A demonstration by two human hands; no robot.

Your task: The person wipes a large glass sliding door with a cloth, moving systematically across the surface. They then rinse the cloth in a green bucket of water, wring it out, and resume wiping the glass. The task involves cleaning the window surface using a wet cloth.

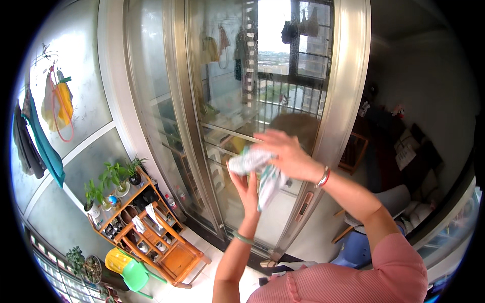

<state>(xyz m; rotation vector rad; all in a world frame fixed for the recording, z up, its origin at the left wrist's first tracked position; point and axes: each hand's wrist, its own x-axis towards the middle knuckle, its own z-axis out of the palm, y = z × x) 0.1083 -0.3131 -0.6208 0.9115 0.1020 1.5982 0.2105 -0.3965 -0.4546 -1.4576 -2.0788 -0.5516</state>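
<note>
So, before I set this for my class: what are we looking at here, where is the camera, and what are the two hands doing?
There is no machine here: a person wears a wide fisheye camera on the head, so the one picture shows their own arms rising from the lower edge and straight lines look bent. Both hands are raised before a sliding glass door. The left hand and the right hand together hold a white and green cloth against the glass. At lower left stands a wooden shelf with potted plants on top. Bags hang on the frosted wall.
</note>
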